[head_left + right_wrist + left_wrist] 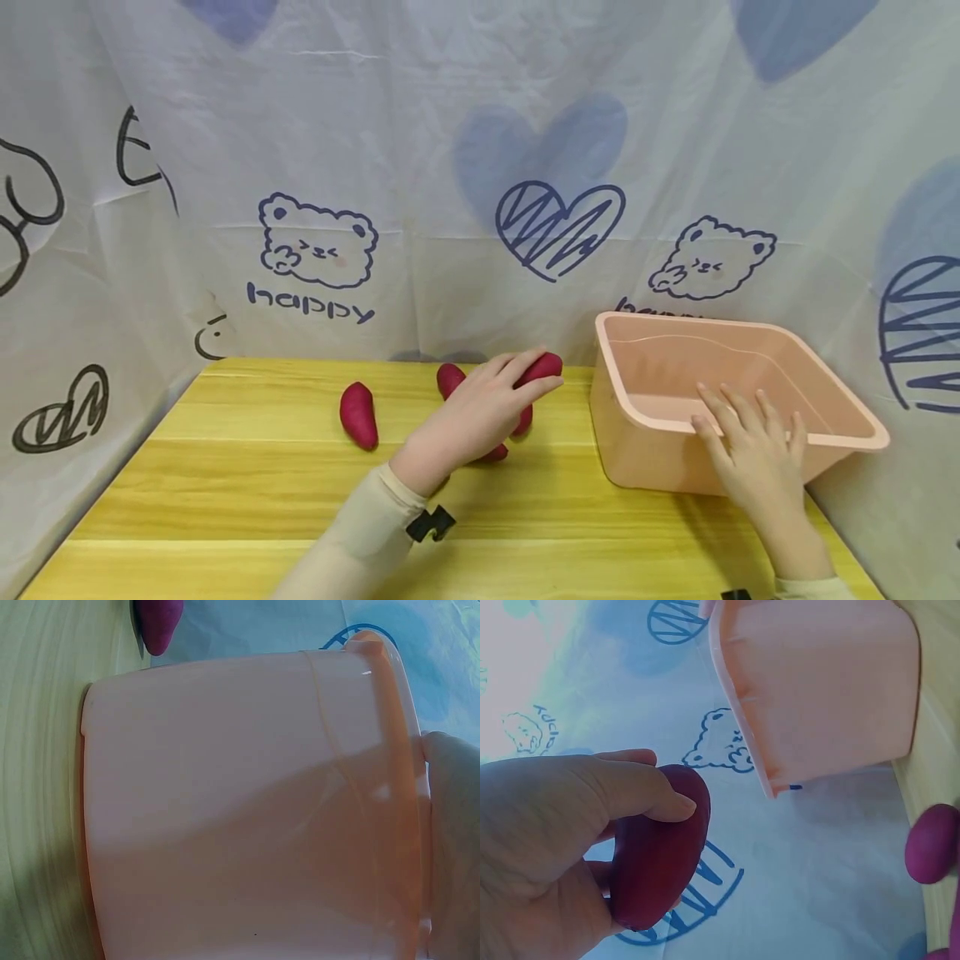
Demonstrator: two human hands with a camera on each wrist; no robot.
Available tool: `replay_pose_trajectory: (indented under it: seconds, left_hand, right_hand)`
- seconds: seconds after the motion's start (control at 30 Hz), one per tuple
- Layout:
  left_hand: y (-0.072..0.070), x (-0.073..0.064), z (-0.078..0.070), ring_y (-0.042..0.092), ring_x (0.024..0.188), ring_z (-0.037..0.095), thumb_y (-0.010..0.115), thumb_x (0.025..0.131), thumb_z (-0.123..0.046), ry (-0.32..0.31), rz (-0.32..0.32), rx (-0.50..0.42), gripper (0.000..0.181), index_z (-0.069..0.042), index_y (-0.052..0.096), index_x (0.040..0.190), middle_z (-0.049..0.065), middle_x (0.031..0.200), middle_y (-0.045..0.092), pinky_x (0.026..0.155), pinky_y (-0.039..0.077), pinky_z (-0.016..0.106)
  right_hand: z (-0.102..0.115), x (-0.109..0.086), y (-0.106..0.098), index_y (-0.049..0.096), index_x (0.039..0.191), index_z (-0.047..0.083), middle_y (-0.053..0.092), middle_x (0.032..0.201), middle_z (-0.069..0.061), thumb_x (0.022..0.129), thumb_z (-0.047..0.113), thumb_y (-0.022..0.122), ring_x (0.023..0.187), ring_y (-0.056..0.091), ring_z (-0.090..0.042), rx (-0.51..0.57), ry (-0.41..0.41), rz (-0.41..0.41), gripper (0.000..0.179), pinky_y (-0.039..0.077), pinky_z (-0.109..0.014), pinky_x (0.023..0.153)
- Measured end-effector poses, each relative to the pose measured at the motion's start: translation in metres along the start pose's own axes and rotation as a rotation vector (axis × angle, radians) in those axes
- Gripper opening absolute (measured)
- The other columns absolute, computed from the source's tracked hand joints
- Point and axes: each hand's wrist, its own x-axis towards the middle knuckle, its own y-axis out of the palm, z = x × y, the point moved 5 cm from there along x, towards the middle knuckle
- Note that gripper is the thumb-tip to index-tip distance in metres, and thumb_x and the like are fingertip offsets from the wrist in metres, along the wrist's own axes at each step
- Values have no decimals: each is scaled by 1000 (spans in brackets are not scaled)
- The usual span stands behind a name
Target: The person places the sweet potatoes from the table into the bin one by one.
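Note:
My left hand (476, 412) holds a purple-red sweet potato (544, 367) above the table. In the left wrist view, the thumb lies across the top of this sweet potato (660, 859) and fingers show behind it. Below and around that hand lie more sweet potatoes, one behind the wrist (450, 378), one under the fingers (523, 422) and one partly covered (495, 454). My right hand (761, 458) rests over the near rim of a pink plastic basin (660, 454), its spread fingers reaching inside. The right wrist view shows mostly the basin's outer wall, with part of the hand (456, 840) at the rim.
A single sweet potato (358, 417) lies farther left on the yellow wood-grain table (247, 475). Behind the table hangs a white printed cloth (427, 167), which also closes off the left and right sides. The basin stands at the table's right end.

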Motion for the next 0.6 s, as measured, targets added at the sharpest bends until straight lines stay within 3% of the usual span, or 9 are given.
replay_pose_trajectory:
  seconds: [0.13,0.27,0.43,0.6]
  left_hand:
    - [-2,9,-3,52,127,28,68,80,-9,6,-14,-9,68,-28,49,142,9,154,39,101,49,40]
    - [-2,18,-6,49,130,28,70,79,-7,5,13,-11,72,-28,47,143,9,156,36,102,48,40]
    - [-2,31,-9,48,132,28,65,86,-8,1,37,-19,66,-30,44,145,8,157,33,102,49,40]
    - [-4,45,-14,51,129,27,61,91,-10,39,-32,-16,57,-29,48,143,9,154,38,101,50,37]
  right_hand:
    - [1,1,0,37,150,32,43,148,-17,103,48,36,141,23,-48,4,1,2,50,-5,-68,113]
    - [2,2,1,38,150,32,43,148,-17,103,48,36,142,22,-48,10,1,1,50,-6,-68,114]
    - [1,1,1,37,150,32,43,147,-17,103,48,36,141,22,-49,10,2,1,50,-7,-69,113]
    - [1,0,-1,39,149,31,43,148,-17,103,47,36,141,23,-48,9,4,-5,49,-5,-69,113]
